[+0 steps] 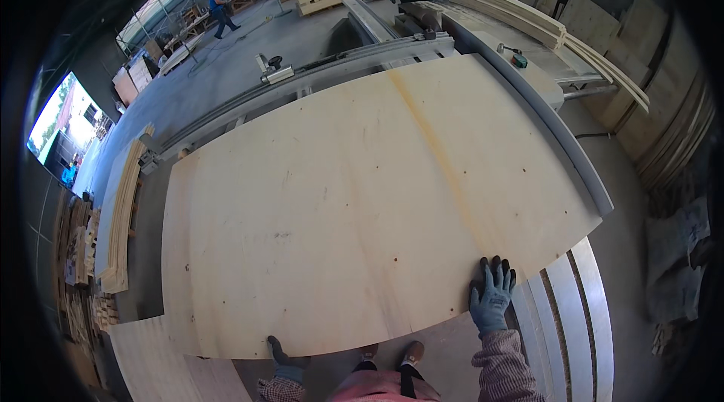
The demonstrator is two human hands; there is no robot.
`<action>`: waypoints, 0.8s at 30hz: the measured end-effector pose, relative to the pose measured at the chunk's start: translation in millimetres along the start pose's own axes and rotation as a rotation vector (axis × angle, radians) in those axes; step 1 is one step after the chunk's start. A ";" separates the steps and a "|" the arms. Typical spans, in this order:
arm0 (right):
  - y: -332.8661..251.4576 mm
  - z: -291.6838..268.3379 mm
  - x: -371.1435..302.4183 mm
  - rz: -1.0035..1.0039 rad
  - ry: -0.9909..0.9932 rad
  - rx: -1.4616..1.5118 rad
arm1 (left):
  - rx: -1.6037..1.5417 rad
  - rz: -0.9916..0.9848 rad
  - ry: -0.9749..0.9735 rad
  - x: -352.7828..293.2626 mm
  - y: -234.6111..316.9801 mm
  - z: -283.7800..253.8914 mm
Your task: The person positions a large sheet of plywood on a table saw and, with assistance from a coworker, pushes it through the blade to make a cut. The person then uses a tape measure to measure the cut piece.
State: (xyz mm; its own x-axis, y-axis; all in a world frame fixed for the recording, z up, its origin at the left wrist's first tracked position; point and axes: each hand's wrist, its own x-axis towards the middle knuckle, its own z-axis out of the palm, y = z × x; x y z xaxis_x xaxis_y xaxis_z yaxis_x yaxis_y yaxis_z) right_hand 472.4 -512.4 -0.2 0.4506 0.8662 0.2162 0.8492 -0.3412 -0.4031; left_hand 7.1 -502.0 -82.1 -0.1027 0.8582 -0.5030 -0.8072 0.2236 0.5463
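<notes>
Here, in the head view, the sheet (332, 213) lies under the right grip (492, 298), fingers apart; the left grip (286, 360) has a thumb over its near edge, closure untellable. Even pressure should keep it snug against the fence (569, 153), ahead-right of the right grip.

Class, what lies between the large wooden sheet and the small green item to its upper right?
The head view shows a long grey rail beside the wooden sheet, then a strip of pale table before the green item.
</notes>
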 end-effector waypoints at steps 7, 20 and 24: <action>-0.2 10.1 1.2 -0.042 0.009 -0.107 | -0.058 -0.044 -0.053 2.1 9.2 14.8; -2.2 14.8 -0.1 -0.011 -0.007 -0.141 | -0.032 -0.047 -0.184 4.4 12.3 -6.6; 4.4 13.1 -5.8 0.001 -0.011 -0.153 | 0.092 0.040 -0.012 -20.1 2.5 31.6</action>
State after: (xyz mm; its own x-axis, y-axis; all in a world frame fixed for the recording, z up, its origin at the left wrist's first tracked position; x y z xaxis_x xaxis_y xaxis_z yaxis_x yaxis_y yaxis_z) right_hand 469.9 -514.2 -14.8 0.4490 0.8694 0.2061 0.8813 -0.3929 -0.2626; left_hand 25.5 -504.1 -49.6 -0.1264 0.8726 -0.4717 -0.7455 0.2301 0.6255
